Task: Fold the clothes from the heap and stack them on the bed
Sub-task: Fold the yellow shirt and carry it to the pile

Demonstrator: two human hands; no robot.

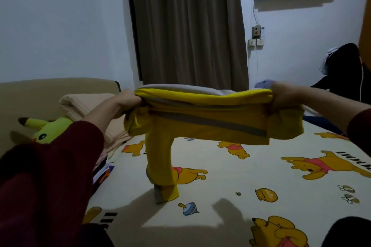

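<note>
A yellow garment (202, 124) with a grey stripe and grey lining is stretched between my two hands above the bed (251, 178). My left hand (126, 102) grips its left end and my right hand (283, 96) grips its right end. One yellow sleeve with a grey cuff (162, 176) hangs down from the left part, and its cuff touches the cartoon-bear sheet. The garment is folded over lengthwise, held level at about chest height.
A folded beige blanket (88, 110) and a yellow plush toy (46, 128) lie at the bed's left side by the headboard. Dark folded items (102, 172) sit under my left arm. Dark clothing (341, 70) hangs at the far right. A curtain (188, 26) covers the window behind.
</note>
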